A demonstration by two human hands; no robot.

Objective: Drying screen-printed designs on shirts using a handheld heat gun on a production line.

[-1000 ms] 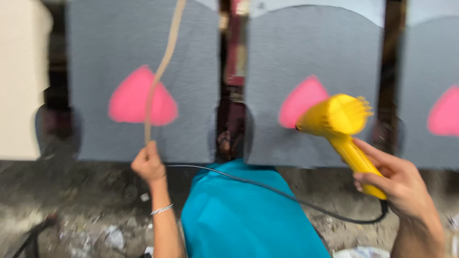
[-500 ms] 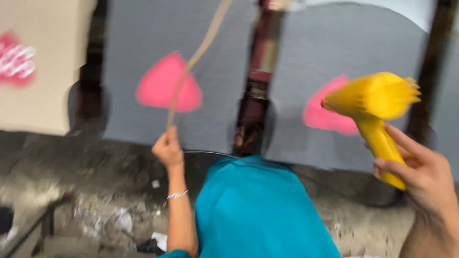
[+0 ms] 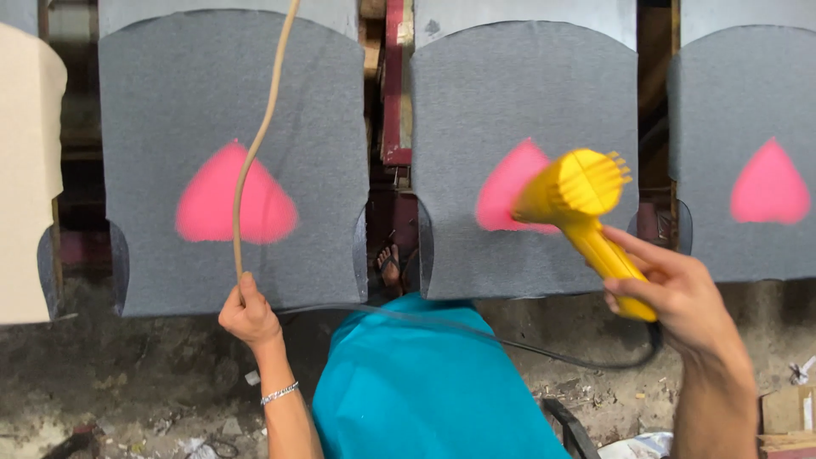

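Note:
My right hand (image 3: 676,293) grips a yellow hot-air blower (image 3: 582,204) by its handle, its nozzle pointed at a grey fabric panel (image 3: 527,93) bearing a pink heart print (image 3: 503,189). My left hand (image 3: 248,313), with a thin bracelet on the wrist, is closed around a tan cord (image 3: 255,144) that hangs down from above, in front of another grey panel (image 3: 229,93) with a pink heart (image 3: 212,208). The blower's black cable (image 3: 518,344) runs across my teal-clad lap (image 3: 425,391).
A third grey panel (image 3: 748,102) with a pink heart stands at the right edge. A beige panel (image 3: 25,170) is at the left. A dark red frame (image 3: 393,85) shows between the panels. The dirty ground (image 3: 110,382) carries scraps; a cardboard box (image 3: 786,416) sits bottom right.
The view has shifted back left and steadied. The blower now sits over the middle panel's pink heart, and my left hand keeps its hold on the cord.

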